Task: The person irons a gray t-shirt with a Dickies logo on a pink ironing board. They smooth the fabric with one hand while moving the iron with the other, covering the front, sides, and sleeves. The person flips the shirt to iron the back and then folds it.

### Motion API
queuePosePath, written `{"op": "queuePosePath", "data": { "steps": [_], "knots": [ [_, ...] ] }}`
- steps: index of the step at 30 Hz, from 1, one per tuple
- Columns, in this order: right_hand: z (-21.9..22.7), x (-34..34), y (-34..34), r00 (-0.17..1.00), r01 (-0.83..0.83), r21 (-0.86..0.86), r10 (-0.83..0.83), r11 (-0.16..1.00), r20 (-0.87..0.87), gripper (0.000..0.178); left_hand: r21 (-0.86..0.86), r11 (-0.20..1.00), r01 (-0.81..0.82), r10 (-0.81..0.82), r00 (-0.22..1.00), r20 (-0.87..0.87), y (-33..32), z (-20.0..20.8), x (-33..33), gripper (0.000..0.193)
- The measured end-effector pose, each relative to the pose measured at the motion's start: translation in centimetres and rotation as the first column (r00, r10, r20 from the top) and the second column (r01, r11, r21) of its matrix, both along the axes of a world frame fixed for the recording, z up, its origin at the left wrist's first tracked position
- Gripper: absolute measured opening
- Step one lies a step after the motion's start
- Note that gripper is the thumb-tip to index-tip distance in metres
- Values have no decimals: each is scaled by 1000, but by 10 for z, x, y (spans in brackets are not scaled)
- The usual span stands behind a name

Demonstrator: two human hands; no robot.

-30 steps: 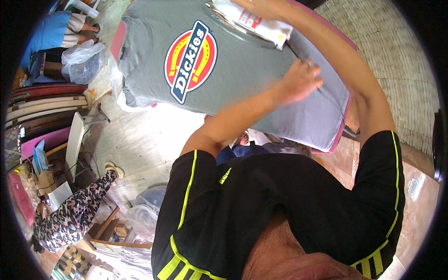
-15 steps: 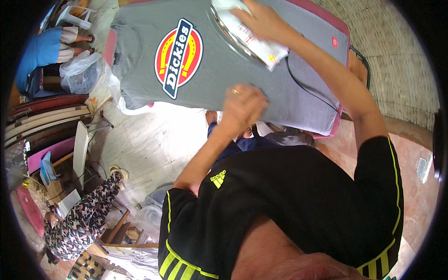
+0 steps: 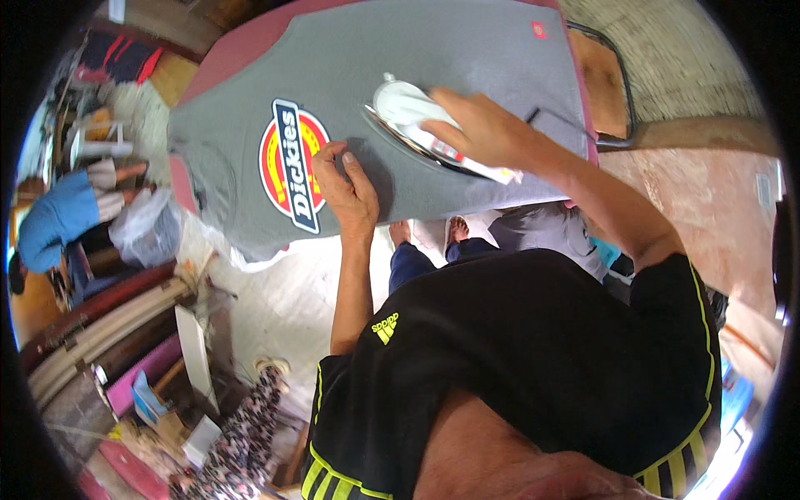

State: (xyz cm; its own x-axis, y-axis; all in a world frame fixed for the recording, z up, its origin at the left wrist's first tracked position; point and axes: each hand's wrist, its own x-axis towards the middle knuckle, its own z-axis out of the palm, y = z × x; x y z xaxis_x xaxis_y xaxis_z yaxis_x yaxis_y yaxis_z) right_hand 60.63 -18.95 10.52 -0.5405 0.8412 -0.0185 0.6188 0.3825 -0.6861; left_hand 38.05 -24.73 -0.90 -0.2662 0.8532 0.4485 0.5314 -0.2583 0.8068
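Observation:
A grey T-shirt (image 3: 350, 58) lies spread over a padded maroon ironing board (image 3: 229, 58), with a red, yellow and navy horseshoe-shaped print (image 3: 287, 167) on its left part. My right hand (image 3: 479, 125) is wrapped round the handle of a white clothes iron (image 3: 408, 108), whose metal soleplate is on the cloth right of the print. At the print's right edge, my left hand (image 3: 348, 187) rests over the shirt near the board's front side. Its fingers are bent and apart, with nothing seen in them. A dark cord (image 3: 537, 117) shows behind my right wrist.
Crumpled grey cloth (image 3: 542, 237) lies by the board's front right. Clear plastic bags (image 3: 148, 229) and stacked boards (image 3: 108, 325) stand at left. A person in blue (image 3: 54, 217) bends at far left; another in patterned clothes (image 3: 242, 433) is at lower left.
The iron in my right hand has turned flatter and sits closer to the board's near side. My left hand has moved left to the print. The whole view has turned somewhat.

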Motion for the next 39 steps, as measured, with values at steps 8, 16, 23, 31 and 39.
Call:
{"op": "queuePosePath", "data": {
  "steps": [8, 16, 23, 31, 39],
  "knots": [
    [-26, 84, 51, 872, 379, 400, -467, 834, 145, 38, -126, 966, 227, -256, 744, -617, 63, 0, 47, 71],
    [-19, 125, 200, 734, 556, 419, -660, 718, 156, 49, -255, 904, 343, -416, 567, -710, 63, 1, 56, 80],
    [-21, 120, 66, 782, 575, 315, -621, 756, 62, 39, -259, 910, 325, -404, 545, -735, 64, -2, 54, 78],
    [-27, 155, 11, 622, 713, 378, -781, 591, 47, 39, -228, 918, 323, -377, 540, -753, 67, 1, 60, 77],
    [-17, 208, 191, 589, 738, 356, -804, 573, 74, 53, -277, 923, 267, -381, 529, -758, 62, 9, 63, 79]
  ]
}}
